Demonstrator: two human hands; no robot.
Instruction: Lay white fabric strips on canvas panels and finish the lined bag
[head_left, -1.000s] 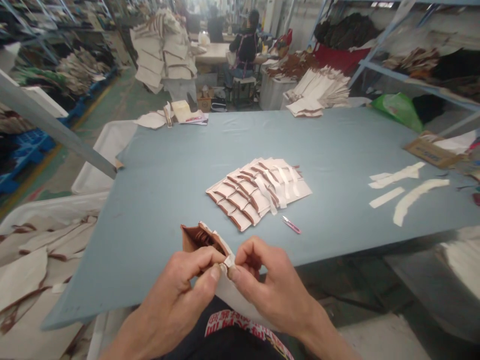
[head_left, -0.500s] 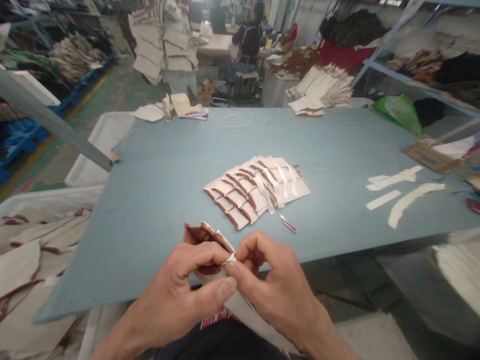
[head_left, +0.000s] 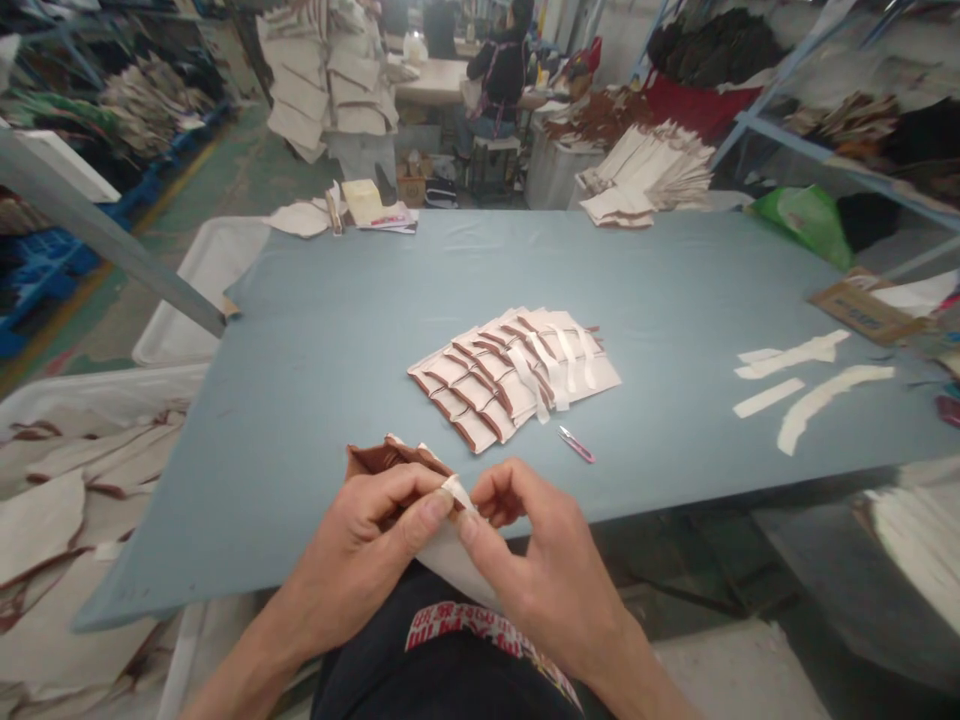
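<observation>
A white and brown sewn fabric piece (head_left: pixel 371 458) is held at the table's near edge, its brown inner side partly showing. My left hand (head_left: pixel 371 545) is closed on it, thumb and forefinger pinching its edge. A short white strip (head_left: pixel 459 492) sticks up at that edge, between the two hands. My right hand (head_left: pixel 529 560) is closed too, its thumb and forefinger pinching the strip. Just beyond lies an overlapping row of similar cream pieces (head_left: pixel 469 390) with brown edges, several white strips (head_left: pixel 559 370) laid across them. Small thread snips (head_left: pixel 577 444) rest beside that row.
The blue-grey table (head_left: pixel 315 300) spans the view. Loose white strips (head_left: pixel 795 360) lie at right, near a cardboard box (head_left: pixel 870 305). Stacked fabric (head_left: pixel 649 175) sits at the far edge. A bin of pieces (head_left: pixel 67 500) stands left. A person (head_left: pixel 495 80) sits beyond.
Both hands and the fabric piece have shifted slightly. My left thumb has come up onto the edge beside the white strip, and more of the strip now shows between the hands.
</observation>
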